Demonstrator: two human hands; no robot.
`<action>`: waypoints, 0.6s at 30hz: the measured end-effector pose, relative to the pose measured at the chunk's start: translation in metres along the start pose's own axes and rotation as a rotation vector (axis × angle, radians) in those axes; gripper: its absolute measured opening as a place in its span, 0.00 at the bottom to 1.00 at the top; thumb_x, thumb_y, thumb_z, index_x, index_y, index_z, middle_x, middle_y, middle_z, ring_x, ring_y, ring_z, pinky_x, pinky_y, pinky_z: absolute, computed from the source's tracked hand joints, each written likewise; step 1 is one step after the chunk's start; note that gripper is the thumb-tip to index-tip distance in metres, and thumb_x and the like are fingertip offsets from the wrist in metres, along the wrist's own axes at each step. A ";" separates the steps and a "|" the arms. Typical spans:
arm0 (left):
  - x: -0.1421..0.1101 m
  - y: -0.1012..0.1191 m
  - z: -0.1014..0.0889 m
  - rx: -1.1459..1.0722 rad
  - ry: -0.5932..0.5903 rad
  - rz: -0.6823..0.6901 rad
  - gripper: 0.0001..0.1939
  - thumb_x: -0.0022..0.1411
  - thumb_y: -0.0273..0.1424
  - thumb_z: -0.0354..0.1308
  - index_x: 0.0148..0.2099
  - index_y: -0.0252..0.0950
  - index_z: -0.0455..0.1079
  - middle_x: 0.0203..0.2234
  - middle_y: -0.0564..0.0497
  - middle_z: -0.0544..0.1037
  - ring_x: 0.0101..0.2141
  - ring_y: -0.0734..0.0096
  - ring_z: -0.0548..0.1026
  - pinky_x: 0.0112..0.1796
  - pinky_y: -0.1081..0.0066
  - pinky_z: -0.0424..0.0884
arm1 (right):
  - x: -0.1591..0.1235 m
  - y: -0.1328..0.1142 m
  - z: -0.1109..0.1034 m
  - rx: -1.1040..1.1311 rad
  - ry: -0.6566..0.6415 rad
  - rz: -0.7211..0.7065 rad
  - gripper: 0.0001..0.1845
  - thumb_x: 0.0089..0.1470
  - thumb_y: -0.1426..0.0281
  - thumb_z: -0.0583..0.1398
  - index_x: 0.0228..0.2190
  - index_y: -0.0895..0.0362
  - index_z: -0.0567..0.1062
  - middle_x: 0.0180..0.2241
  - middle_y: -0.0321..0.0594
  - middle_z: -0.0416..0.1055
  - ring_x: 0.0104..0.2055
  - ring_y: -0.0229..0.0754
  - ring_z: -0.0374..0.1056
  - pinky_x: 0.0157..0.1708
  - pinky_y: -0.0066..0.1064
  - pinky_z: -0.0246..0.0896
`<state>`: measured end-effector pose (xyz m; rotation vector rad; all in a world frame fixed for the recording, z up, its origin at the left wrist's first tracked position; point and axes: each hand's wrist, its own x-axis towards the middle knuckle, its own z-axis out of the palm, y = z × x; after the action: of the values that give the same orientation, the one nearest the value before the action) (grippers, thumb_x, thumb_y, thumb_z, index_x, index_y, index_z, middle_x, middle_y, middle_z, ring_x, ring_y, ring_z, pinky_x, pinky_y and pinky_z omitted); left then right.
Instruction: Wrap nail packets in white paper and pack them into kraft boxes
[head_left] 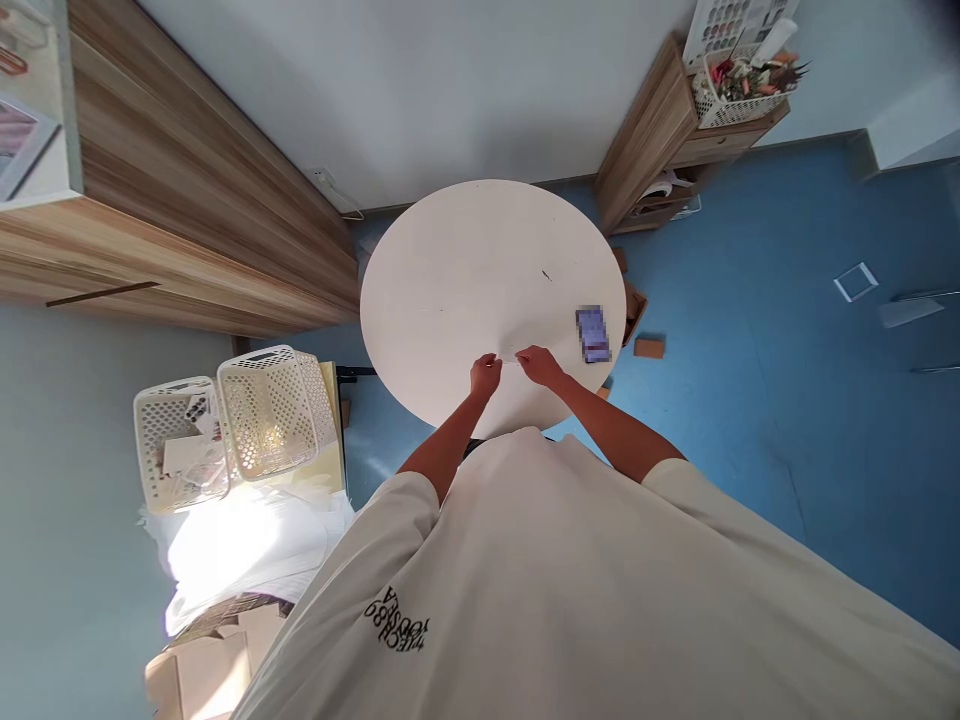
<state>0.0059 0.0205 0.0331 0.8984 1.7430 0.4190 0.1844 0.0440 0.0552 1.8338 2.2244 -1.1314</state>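
Note:
My left hand (485, 376) and my right hand (538, 365) are close together over the near part of a round white table (465, 260). Both have their fingers pinched. Between the fingertips stretches a small, thin, pale strip (509, 358), held at its two ends. It is nearly the colour of the table, so its kind and material are hard to make out. To the right of my right hand lies a pixelated purple-blue rectangular thing (593, 334) near the table's edge.
Two white perforated baskets (270, 415) stand at the left, above white plastic sheeting (247, 540) and cardboard (210, 670). A wooden cabinet (225, 170) rises at the back left. A small wooden cabinet (645, 140) with a flower basket (739, 95) stands back right.

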 end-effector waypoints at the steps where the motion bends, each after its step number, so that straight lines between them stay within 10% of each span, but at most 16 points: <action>1: 0.001 0.001 0.000 -0.013 0.006 -0.012 0.21 0.70 0.37 0.61 0.62 0.38 0.75 0.60 0.41 0.78 0.53 0.58 0.79 0.47 0.65 0.75 | 0.001 -0.002 -0.004 -0.018 -0.021 -0.005 0.21 0.70 0.71 0.49 0.35 0.53 0.80 0.32 0.42 0.75 0.36 0.46 0.67 0.35 0.32 0.54; 18: 0.007 0.001 -0.002 -0.115 0.042 -0.034 0.18 0.66 0.35 0.65 0.56 0.36 0.80 0.58 0.41 0.81 0.55 0.59 0.79 0.51 0.64 0.75 | 0.008 0.010 0.010 0.038 -0.026 -0.034 0.24 0.68 0.77 0.53 0.59 0.55 0.78 0.53 0.50 0.79 0.53 0.53 0.74 0.53 0.41 0.66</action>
<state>0.0036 0.0270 0.0296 0.7822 1.7509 0.5137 0.1864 0.0453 0.0392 1.7907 2.2431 -1.2048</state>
